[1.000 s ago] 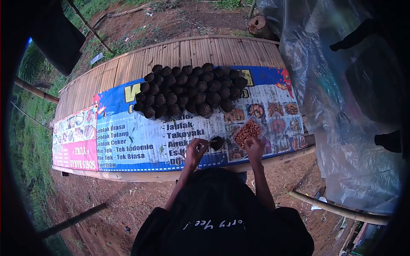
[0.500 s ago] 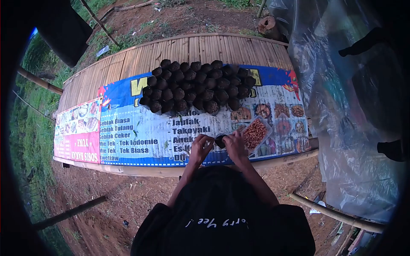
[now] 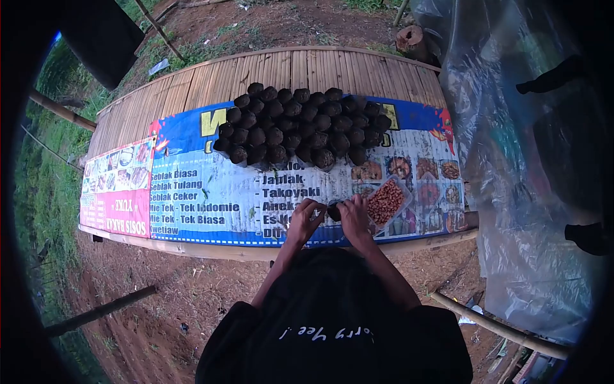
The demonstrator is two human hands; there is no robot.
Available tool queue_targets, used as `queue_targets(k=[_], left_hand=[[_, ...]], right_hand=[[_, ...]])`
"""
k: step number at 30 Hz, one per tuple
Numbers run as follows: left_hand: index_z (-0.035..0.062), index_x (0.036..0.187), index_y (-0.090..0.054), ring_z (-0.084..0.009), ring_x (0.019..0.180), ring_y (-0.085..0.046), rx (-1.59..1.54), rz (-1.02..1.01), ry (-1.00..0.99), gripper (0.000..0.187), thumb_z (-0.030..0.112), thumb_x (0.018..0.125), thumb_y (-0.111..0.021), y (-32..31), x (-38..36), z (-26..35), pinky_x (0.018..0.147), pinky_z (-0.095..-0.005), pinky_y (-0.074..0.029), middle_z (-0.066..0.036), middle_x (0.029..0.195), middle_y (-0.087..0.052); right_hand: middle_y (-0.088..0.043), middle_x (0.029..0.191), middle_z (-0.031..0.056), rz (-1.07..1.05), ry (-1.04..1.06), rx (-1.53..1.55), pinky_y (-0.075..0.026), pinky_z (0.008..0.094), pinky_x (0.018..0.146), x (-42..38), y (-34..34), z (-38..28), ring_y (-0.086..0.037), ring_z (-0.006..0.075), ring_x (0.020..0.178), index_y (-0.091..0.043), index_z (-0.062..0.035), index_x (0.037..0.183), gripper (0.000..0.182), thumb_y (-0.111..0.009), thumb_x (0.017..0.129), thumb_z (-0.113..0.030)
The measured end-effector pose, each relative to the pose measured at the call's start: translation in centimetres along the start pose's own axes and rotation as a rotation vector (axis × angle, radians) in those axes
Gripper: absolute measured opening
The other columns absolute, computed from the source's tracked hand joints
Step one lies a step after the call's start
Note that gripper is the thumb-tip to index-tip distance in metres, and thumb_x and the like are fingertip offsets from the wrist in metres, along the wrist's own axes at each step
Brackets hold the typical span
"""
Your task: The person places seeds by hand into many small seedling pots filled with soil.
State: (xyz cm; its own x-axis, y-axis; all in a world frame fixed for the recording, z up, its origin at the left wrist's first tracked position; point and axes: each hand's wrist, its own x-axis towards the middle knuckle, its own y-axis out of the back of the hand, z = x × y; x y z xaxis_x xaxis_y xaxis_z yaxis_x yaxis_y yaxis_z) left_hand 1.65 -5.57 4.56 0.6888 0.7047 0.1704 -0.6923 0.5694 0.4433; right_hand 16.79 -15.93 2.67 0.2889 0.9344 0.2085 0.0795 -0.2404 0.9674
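Note:
Near the front edge of the bamboo table, a small dark soil-filled bag [image 3: 334,212] stands between my hands. My right hand [image 3: 354,216] has its fingers closed at the bag's right side; what its fingertips pinch is too small to make out. My left hand [image 3: 305,221] is just left of the bag, its thumb and forefinger curled together, with anything between them too small to tell. Right of my right hand lies a clear plastic container [image 3: 405,206] of reddish-brown seeds [image 3: 385,202]. Many similar dark bags [image 3: 291,107] stand packed together farther back.
A printed banner [image 3: 185,208] covers much of the bamboo table [image 3: 268,66]. Clear plastic sheeting [image 3: 511,192] hangs at the right. Bamboo poles [image 3: 102,312] stick out near the table, and a cut log [image 3: 410,40] lies beyond its far edge.
The view has shifted slightly. My hands stay around the small bag, with little change in their finger positions.

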Motion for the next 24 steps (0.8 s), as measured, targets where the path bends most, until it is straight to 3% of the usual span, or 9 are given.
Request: queue_targets(k=[3,6,13,18,24], left_hand=[[0.0029,0.092,-0.07,-0.0284,0.085,-0.066,0.011,0.007,-0.02,0.016,0.001,0.077,-0.072,0.0,0.1,-0.1,0.073,-0.0364,-0.053,-0.011,0.092,-0.067],[0.0033,0.093,-0.069,-0.0309,0.086,-0.066,-0.003,-0.001,0.012,0.018,0.001,0.076,-0.072,0.0,0.0,0.0,0.079,-0.0391,-0.052,-0.012,0.093,-0.066],[0.0029,0.093,-0.069,-0.0306,0.086,-0.066,-0.012,0.006,0.026,0.017,0.0,0.076,-0.072,0.0,0.2,0.3,0.078,-0.0383,-0.053,-0.011,0.092,-0.066],[0.0028,0.093,-0.069,-0.0302,0.085,-0.066,0.008,0.0,0.012,0.016,0.0,0.077,-0.071,0.1,0.0,0.5,0.077,-0.0381,-0.053,-0.012,0.092,-0.066],[0.003,0.093,-0.069,-0.0304,0.085,-0.066,0.0,-0.008,0.008,0.017,0.0,0.077,-0.071,-0.1,0.1,0.4,0.076,-0.038,-0.053,-0.012,0.091,-0.066]], right_hand=[[-0.067,0.089,0.0034,-0.029,-0.003,-0.034,-0.038,0.0397,0.087,0.1,0.1,0.0,-0.051,0.024,0.099,-0.074,-0.0107,0.093,0.018,-0.06,0.083,-0.013],[-0.067,0.089,0.0037,-0.059,-0.01,-0.028,-0.038,0.0397,0.087,0.3,0.3,-0.1,-0.05,0.0245,0.099,-0.075,-0.0108,0.093,0.018,-0.06,0.083,-0.013],[-0.068,0.088,0.0046,-0.06,-0.04,0.039,-0.038,0.0412,0.087,0.1,0.1,0.1,-0.05,0.0257,0.099,-0.074,-0.0102,0.091,0.017,-0.06,0.082,-0.011],[-0.067,0.089,0.0037,0.026,-0.045,0.119,-0.038,0.0418,0.088,-0.4,0.9,0.2,-0.051,0.0262,0.098,-0.075,-0.0126,0.088,0.013,-0.066,0.078,-0.011],[-0.06,0.095,0.002,-0.042,-0.13,0.031,-0.038,0.0412,0.087,-0.7,2.2,-0.2,-0.05,0.0252,0.1,-0.076,-0.0176,0.086,0.011,-0.072,0.075,-0.015]])
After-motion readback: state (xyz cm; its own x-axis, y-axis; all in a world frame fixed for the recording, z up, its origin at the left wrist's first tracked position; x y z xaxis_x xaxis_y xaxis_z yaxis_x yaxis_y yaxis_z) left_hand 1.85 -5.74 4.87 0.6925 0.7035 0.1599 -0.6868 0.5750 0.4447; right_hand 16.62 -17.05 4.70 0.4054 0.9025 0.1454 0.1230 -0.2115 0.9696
